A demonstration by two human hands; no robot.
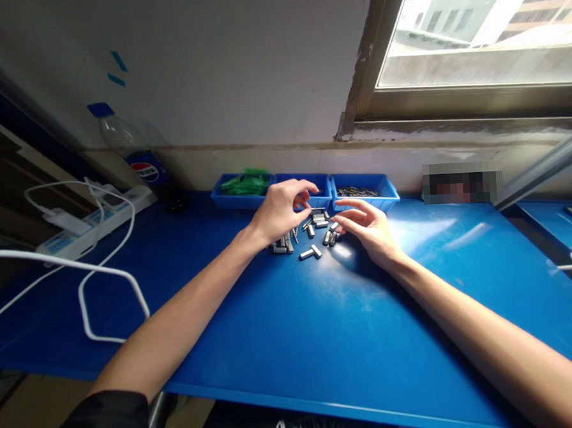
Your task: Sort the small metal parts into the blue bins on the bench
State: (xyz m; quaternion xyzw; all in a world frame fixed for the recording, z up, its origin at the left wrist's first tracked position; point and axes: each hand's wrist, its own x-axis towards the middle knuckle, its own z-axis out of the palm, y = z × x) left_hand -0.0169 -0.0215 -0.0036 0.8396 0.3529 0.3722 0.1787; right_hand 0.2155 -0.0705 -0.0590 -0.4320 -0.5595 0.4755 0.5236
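Note:
Over the pile of small parts, my left hand (284, 209) has its thumb and index finger curved and apart. Close to its thumb tip is a thin metal pin (319, 210); I cannot tell whether they touch. Facing it, my right hand (366, 227) has its index finger stretched out and apart from the thumb. A short silvery metal sleeve (333, 227) sits right at that thumb tip, and whether it is touched is unclear. Several similar metal sleeves (307, 254) lie on the blue table (292, 328) between and below the hands. Some parts are hidden behind my left hand.
Three blue bins stand along the wall: the left bin (216, 195) holds green packets (246, 183), the right bin (385, 186) holds many thin metal pins (356, 192). A cola bottle (144, 167), a power strip (76, 231) and white cables (136, 282) occupy the left side.

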